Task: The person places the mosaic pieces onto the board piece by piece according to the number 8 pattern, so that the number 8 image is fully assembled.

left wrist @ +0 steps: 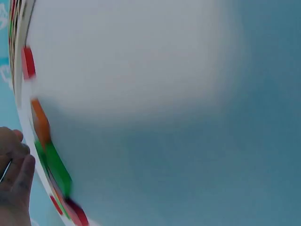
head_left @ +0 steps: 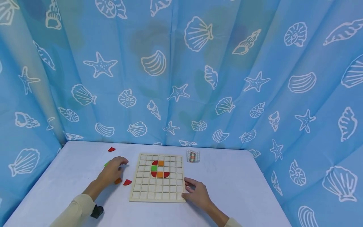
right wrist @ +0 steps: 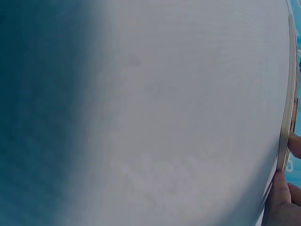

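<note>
A pale square grid board (head_left: 144, 186) lies on the white table. In its upper middle cells sit several red, orange and green tiles, among them a green square (head_left: 154, 168). At the board's lower right edge, my right hand (head_left: 198, 194) grips the rim between thumb and fingers. My left hand (head_left: 111, 171) hovers left of the board over loose tiles, fingers loosely bent, with nothing visibly held. Near it lie an orange tile (head_left: 118, 181), a red quarter-round tile (head_left: 127, 182) and a partly hidden green tile (head_left: 106, 164). The left wrist view shows the green tile (left wrist: 57, 169) below that hand.
Another red quarter-round tile (head_left: 112, 149) lies near the table's back left. A small clear card with a printed grid and coloured pattern (head_left: 193, 156) is beyond the board's upper right corner. Blue shell-print curtains (head_left: 181, 78) hang around the white table (head_left: 241, 189).
</note>
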Motion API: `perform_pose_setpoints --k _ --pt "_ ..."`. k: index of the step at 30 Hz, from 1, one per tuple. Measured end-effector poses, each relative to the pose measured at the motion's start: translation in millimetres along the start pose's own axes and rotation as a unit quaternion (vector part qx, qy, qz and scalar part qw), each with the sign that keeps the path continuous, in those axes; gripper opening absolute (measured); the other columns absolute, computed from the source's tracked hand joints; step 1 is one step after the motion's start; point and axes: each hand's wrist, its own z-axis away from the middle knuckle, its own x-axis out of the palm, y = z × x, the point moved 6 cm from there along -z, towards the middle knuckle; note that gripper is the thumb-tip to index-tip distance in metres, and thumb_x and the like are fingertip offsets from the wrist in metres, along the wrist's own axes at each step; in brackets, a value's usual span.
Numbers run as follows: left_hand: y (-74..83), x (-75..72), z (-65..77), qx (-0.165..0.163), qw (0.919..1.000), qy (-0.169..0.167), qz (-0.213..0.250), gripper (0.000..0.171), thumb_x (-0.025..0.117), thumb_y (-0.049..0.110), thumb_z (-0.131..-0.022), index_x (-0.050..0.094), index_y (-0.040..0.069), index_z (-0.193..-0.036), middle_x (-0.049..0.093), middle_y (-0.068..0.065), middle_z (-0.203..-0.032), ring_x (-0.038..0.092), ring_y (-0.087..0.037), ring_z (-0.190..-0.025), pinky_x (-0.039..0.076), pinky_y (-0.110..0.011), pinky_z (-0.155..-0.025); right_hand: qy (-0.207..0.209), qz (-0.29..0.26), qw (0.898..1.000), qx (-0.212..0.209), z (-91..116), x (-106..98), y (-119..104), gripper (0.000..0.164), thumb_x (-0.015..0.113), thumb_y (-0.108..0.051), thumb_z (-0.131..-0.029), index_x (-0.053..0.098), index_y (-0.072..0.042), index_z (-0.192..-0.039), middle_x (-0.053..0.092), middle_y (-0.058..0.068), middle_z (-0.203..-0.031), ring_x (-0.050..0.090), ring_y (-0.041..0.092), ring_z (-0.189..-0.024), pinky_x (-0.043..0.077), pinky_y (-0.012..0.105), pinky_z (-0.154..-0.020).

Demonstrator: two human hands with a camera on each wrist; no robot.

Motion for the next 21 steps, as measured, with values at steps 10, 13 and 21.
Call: perform_pose_setpoints --k 10,13,21 --pt "-22.9 -13.9 2.0 -0.018 0.9980 -0.039 -0.046 0.050 0.071 -0.016 -0.072 0.063 0.000 -0.118 0.061 -0.017 -0.118 0.053 -0.038 -0.113 0.048 -0.052 -0.095 0.004 0.007 1.000 0.014 -0.4 0.8 2.7 0.066 0.082 0.002 -0.069 0.058 0.003 -0.130 0.063 0.012 -0.113 0.064 0.025 -0.108 0.053 0.022 -0.084" --pt "-24.2 -16.3 0.3 -0.019 0.9976 -0.048 -0.046 0.049 0.073 -0.016 -0.071 0.064 -0.001 -0.117 0.062 -0.018 -0.116 0.054 -0.039 -0.111 0.050 -0.052 -0.093 0.004 0.005 1.000 0.017 -1.3 0.5 2.5 0.066 0.083 0.002 -0.069 0.058 0.002 -0.130 0.063 0.012 -0.114 0.064 0.025 -0.109 0.053 0.022 -0.084" --pt "-30.5 -20.8 0.2 -0.024 0.9983 -0.047 -0.024 0.045 0.072 -0.011 -0.077 0.064 0.002 -0.119 0.061 -0.017 -0.120 0.055 -0.037 -0.109 0.054 -0.048 -0.087 0.003 -0.005 1.000 0.011 -0.8 1.1 1.6 0.066 0.083 0.004 -0.069 0.058 0.004 -0.130 0.063 0.014 -0.115 0.063 0.027 -0.109 0.053 0.023 -0.084"
